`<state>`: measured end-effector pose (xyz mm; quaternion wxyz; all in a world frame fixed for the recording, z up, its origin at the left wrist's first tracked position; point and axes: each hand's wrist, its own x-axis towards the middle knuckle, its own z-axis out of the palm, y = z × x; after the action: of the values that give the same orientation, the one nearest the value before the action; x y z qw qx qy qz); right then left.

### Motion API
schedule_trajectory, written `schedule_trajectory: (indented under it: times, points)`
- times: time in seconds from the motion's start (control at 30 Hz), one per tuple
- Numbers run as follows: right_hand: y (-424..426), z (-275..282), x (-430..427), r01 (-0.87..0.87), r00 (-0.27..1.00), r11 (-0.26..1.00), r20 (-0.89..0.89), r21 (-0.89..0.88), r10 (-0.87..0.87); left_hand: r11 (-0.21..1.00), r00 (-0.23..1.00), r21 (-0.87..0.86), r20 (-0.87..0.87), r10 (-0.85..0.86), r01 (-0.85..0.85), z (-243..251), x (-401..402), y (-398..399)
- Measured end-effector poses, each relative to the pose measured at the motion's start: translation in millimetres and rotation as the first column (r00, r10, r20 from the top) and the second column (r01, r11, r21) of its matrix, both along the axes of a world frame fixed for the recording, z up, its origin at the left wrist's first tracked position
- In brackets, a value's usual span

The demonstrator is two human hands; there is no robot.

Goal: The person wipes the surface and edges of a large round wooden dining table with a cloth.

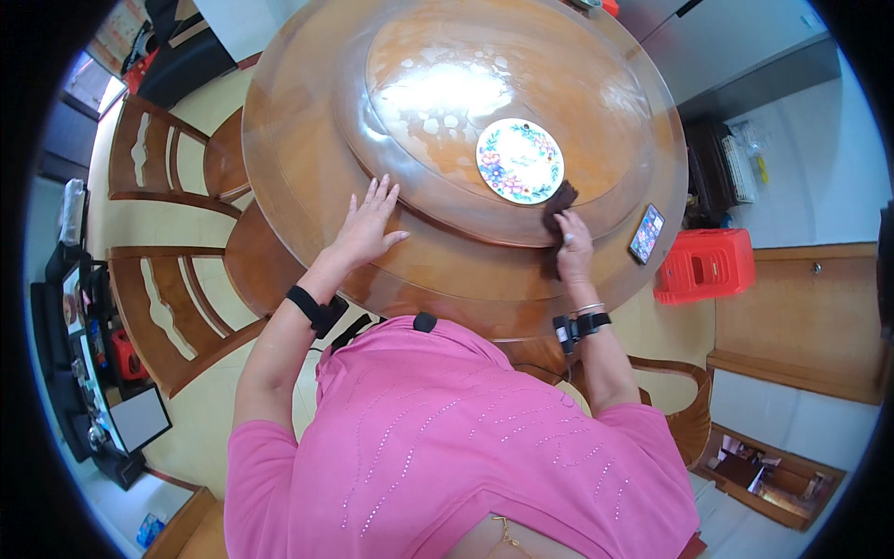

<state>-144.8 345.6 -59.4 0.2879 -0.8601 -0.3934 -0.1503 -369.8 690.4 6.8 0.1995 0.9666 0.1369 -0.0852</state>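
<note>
My right hand (574, 246) grips a dark brown cloth (559, 204) at the near right edge of the lazy Susan (447, 225) on a round wooden table (293, 133). The cloth's far end reaches the rim of a round white trivet or plate (520, 162) with a floral pattern, which lies on the lazy Susan. My left hand (368, 222) rests with fingers apart near the lazy Susan's near left edge, holding nothing. Pale, shiny patches, perhaps wet, show on the lazy Susan's top.
A smartphone (647, 235) with its screen lit lies near the table's right edge. Red plastic stools (705, 265) stand beyond that edge. Two wooden chairs (160, 293) are at the left, and another chair (688, 419) is at the lower right.
</note>
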Motion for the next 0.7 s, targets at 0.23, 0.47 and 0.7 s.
schedule_trajectory:
  times: [0.23,0.47,0.7]
  points:
    - [50.9,14.1,-65.6,-0.058,0.994,0.997,-0.099,-0.059,0.052,0.998,0.995,0.029,0.08,-0.062,0.06,-6.2,26.5,2.9]
    - [103.7,4.5,-58.8,0.01,1.0,0.989,0.01,-0.147,-0.009,0.997,0.998,0.061,-0.007,-0.057,0.057,-19.2,37.9,8.2]
    - [151.0,9.2,-31.5,0.042,0.997,0.974,0.079,-0.22,-0.025,0.995,0.998,0.078,0.001,-0.057,0.057,-23.0,32.3,5.5]
